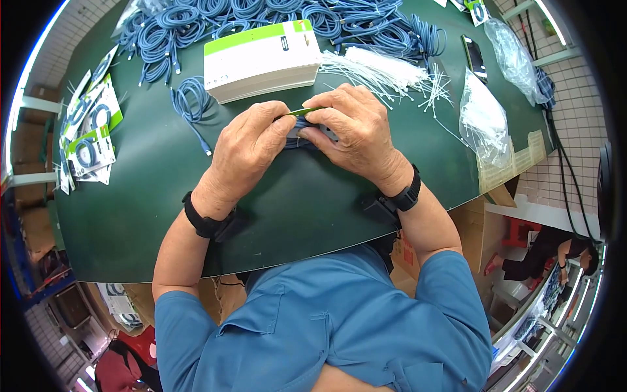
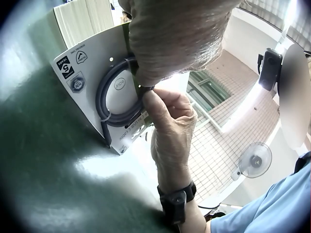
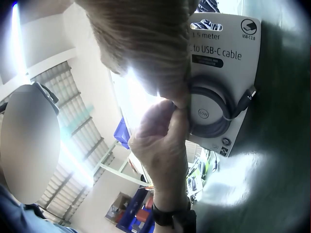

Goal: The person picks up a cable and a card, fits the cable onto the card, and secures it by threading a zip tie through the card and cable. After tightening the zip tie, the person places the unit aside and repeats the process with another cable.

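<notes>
From my distant seat I saw the left hand (image 1: 248,147) and the right hand (image 1: 359,127) meet at one edge of a printed card (image 2: 90,56), each with thumb and fingers pinching there; the exact contacts under the fingertips I couldn't tell. The card was between the hands, over the table (image 1: 294,225) and just on the person's side of the white and green box (image 1: 261,62).

I judged that the step, securing the cable (image 2: 100,94) to the card, called for one hand to brace the edge while the other worked in small pulls, the loops kept flat and round. Too hard a squeeze could have creased the card (cardboard rarely forgives that).

The card looked stiff and smooth, with rounded corners. The cable made a thick, dark ring, a pale band (image 2: 106,116) across it and a metal-tipped plug (image 3: 250,92) jutting out. Thin white ties (image 1: 392,68) lay in a bristly heap; the green table threw back glossy glare.
</notes>
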The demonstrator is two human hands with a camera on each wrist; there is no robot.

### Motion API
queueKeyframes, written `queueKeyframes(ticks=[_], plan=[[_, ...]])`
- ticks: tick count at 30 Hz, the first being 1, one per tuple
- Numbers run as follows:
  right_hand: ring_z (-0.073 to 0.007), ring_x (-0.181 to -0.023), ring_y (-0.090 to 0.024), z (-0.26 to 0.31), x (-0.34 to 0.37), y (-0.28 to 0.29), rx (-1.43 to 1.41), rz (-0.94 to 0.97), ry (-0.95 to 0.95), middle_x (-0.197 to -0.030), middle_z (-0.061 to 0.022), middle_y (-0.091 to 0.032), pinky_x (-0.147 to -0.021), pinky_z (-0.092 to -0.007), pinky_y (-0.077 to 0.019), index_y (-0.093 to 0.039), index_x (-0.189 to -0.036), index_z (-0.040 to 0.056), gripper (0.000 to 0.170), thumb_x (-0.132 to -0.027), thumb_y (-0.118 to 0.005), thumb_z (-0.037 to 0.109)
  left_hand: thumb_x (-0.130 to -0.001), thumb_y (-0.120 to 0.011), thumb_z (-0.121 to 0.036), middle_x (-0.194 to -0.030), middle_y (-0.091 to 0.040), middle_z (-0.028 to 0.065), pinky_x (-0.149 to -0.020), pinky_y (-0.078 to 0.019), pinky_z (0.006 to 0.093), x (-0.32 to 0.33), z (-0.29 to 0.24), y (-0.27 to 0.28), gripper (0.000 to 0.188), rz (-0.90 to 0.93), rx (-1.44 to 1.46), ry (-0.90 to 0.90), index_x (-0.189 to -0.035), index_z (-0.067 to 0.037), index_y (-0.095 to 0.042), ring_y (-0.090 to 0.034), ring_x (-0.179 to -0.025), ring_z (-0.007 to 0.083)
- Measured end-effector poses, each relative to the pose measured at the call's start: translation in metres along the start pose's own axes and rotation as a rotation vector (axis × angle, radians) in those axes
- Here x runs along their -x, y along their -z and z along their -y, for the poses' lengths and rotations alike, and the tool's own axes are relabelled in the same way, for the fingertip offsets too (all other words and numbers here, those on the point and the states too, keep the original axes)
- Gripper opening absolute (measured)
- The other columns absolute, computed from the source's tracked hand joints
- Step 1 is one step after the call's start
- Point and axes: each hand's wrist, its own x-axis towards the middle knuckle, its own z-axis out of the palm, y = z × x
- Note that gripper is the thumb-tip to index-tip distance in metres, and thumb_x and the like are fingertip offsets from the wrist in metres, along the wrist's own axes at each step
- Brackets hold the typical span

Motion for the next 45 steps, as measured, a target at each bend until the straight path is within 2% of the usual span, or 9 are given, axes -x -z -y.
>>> queueKeyframes(ticks=[5,9,12,17,24,29,33,40,45], plan=[[-0.0249,-0.075,-0.066,-0.014,-0.004,0.013,-0.081,-0.045,-0.005,-0.096,-0.0061,-0.075,-0.068,-0.0368,-0.0528,-0.073,-0.092,0.006,0.022,-0.077,-0.088,0.011,-0.076,-0.075,0.006,-0.103,-0.068,0.0121,-0.075,-0.0594,0.0381,-0.003,-0.001,0.001,0.031,-0.01,0.02,0.006,-0.106,0.0,-0.066,-0.07,-0.09,0.0292],[-0.0259,-0.07,-0.066,-0.045,0.003,0.015,-0.211,-0.251,-0.344,-0.09,-0.0091,-0.075,-0.067,-0.0365,-0.0545,-0.075,-0.094,0.0019,0.017,-0.083,-0.084,0.012,-0.077,-0.074,0.009,-0.102,-0.069,0.0117,-0.074,-0.0595,0.0372,-0.001,0.005,0.005,0.028,-0.039,0.059,0.104,-0.103,0.001,-0.067,-0.071,-0.088,0.0292],[-0.0262,-0.069,-0.067,-0.062,0.013,0.014,-0.101,-0.065,-0.579,-0.087,-0.0122,-0.074,-0.067,-0.0353,-0.0552,-0.076,-0.096,-0.0001,0.016,-0.086,-0.08,0.012,-0.078,-0.073,0.011,-0.101,-0.07,0.0106,-0.073,-0.0597,0.0355,-0.001,0.006,0.012,0.025,-0.074,0.153,0.226,-0.1,0.0,-0.069,-0.072,-0.086,0.0277],[-0.0285,-0.073,-0.07,-0.067,0.022,0.003,0.106,0.118,-0.481,-0.088,-0.0145,-0.074,-0.068,-0.038,-0.0559,-0.078,-0.095,0.001,0.021,-0.085,-0.082,0.019,-0.079,-0.073,0.01,-0.102,-0.071,0.0096,-0.073,-0.0599,0.0336,-0.002,0.006,0.016,0.024,-0.096,0.165,0.256,-0.1,-0.001,-0.072,-0.073,-0.085,0.025],[-0.0403,-0.084,-0.069,-0.064,0.017,0.01,0.197,0.463,-0.722,-0.087,-0.0198,-0.072,-0.076,-0.0486,-0.0561,-0.073,-0.086,-0.0003,0.03,-0.085,-0.081,0.029,-0.079,-0.073,0.009,-0.103,-0.073,0.0087,-0.075,-0.0601,0.0312,-0.001,0.007,0.019,0.023,-0.079,0.307,0.439,-0.101,-0.001,-0.074,-0.073,-0.086,0.0229],[-0.0435,-0.085,-0.068,-0.068,0.031,0.0,0.273,0.401,-0.541,-0.09,-0.0221,-0.072,-0.077,-0.0497,-0.0558,-0.07,-0.089,-0.0013,0.03,-0.086,-0.079,0.027,-0.08,-0.073,0.009,-0.102,-0.072,0.0092,-0.074,-0.0599,0.0326,-0.002,0.007,0.017,0.022,-0.09,0.335,0.455,-0.1,-0.001,-0.073,-0.073,-0.085,0.0239],[-0.0401,-0.078,-0.068,-0.068,0.031,0.001,0.315,0.347,-0.467,-0.088,-0.0233,-0.07,-0.073,-0.0458,-0.056,-0.069,-0.095,-0.0028,0.027,-0.088,-0.076,0.022,-0.078,-0.073,0.009,-0.101,-0.071,0.0108,-0.072,-0.0595,0.0347,-0.002,0.001,0.015,0.023,-0.079,0.242,0.304,-0.099,0.0,-0.071,-0.072,-0.085,0.0266],[-0.0113,-0.07,-0.064,-0.067,0.017,0.019,-0.577,0.115,-0.861,-0.086,-0.0055,-0.072,-0.063,-0.0249,-0.0514,-0.073,-0.1,-0.0015,0.019,-0.097,-0.073,0.017,-0.074,-0.074,0.007,-0.1,-0.067,0.0122,-0.07,-0.0589,0.037,-0.005,-0.031,0.007,0.027,0.024,0.222,-0.031,-0.099,0.001,-0.067,-0.07,-0.083,0.0284],[-0.0048,-0.072,-0.063,-0.05,0.004,0.03,-0.737,0.2,-0.971,-0.089,0.0002,-0.072,-0.061,-0.0193,-0.0476,-0.074,-0.103,0.0006,0.019,-0.099,-0.073,0.019,-0.074,-0.078,0.008,-0.101,-0.069,0.013,-0.07,-0.0591,0.036,-0.001,-0.04,0.004,0.03,0.087,0.232,-0.074,-0.102,0.001,-0.067,-0.071,-0.084,0.0283]])
